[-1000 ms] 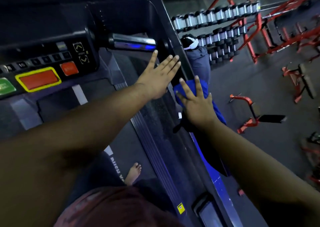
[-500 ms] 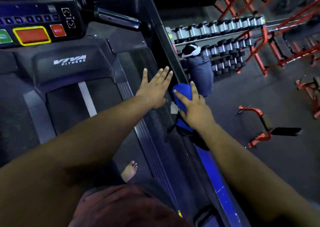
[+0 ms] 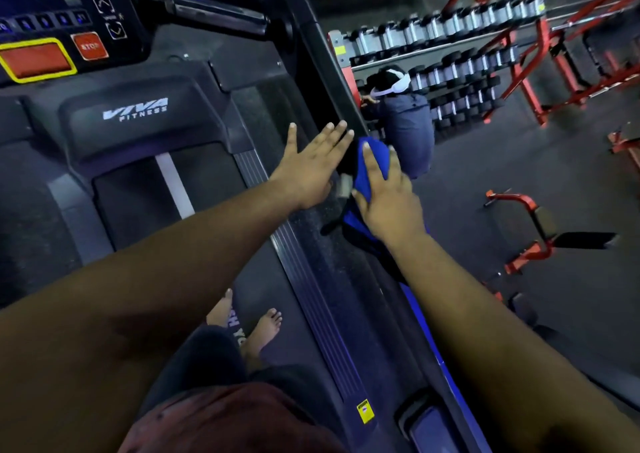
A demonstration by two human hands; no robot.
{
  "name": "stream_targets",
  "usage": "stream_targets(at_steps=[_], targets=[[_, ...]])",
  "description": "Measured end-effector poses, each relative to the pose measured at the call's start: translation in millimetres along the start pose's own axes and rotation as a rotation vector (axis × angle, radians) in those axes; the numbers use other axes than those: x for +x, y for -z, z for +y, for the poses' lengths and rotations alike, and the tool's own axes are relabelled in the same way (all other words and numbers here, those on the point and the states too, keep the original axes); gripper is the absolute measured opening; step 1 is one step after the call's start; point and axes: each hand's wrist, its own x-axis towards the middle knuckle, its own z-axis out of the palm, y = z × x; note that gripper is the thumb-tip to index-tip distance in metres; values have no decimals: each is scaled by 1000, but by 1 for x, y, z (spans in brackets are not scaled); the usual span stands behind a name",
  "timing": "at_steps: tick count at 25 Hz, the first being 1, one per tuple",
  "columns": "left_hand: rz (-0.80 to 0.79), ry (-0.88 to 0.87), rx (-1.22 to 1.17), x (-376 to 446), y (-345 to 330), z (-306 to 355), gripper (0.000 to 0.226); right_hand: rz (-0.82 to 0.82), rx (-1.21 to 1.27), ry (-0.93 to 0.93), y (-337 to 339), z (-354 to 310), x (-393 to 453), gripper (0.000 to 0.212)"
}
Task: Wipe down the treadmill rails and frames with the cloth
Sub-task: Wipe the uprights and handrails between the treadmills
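Right hand (image 3: 388,200) lies on the blue fabric cloth (image 3: 372,162), fingers extended, pressing it against the dark treadmill side rail (image 3: 332,272) — near the upright. Left hand (image 3: 311,165) flat, fingers spread, resting on the rail just beside — holding nothing.

Blue cloth (image 3: 373,162), black treadmill frame (image 3: 332,72), red stop button (image 3: 89,46), yellow-bordered red pad (image 3: 36,58), red racks (image 3: 540,82)

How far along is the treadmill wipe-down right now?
Done: nothing can be judged clean in this dim view. In hand: the right hand presses the blue cloth on the right side frame, left hand flat beside it. Left: likely the handlebar and far side.
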Motion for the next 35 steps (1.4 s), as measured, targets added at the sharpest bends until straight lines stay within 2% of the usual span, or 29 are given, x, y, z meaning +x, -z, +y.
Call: stream_targets(at_steps=[2, 5, 7, 13, 16, 20, 24, 28, 30, 33, 35], targets=[[13, 30, -75, 0, -4, -5, 96, 3, -101, -8, 1, -11, 12, 88], [-34, 14, -106, -7, -15, -4, 101, -32, -316, 40, -9, 0, -42, 96], [-53, 6, -124, -13, -21, -3, 101, -73, -441, 117, -15, 14, -73, 93], [-64, 121, -281, -16, -26, -3, 94, -72, -550, 249, -5, -24, 18, 69], [-64, 149, -312, -22, -28, 6, 93, -71, -527, 259, -8, -8, -10, 69], [-65, 147, -324, -36, -31, 33, 92, -53, -416, 285, -14, 26, -75, 59], [-58, 186, -349, -52, -39, 76, 87, -25, -288, 293, -24, 59, -127, 59], [-37, 288, -438, -69, -48, 133, 80, 32, 38, 305, -30, 97, -164, 67], [-11, 353, -519, -69, -46, 163, 76, 49, 227, 292, -34, 106, -165, 66], [83, 471, -800, -63, -38, 188, 83, 33, 506, 160, -41, 103, -159, 71], [163, 546, -917, -59, -39, 195, 91, -17, 542, 66, -39, 100, -149, 74]])
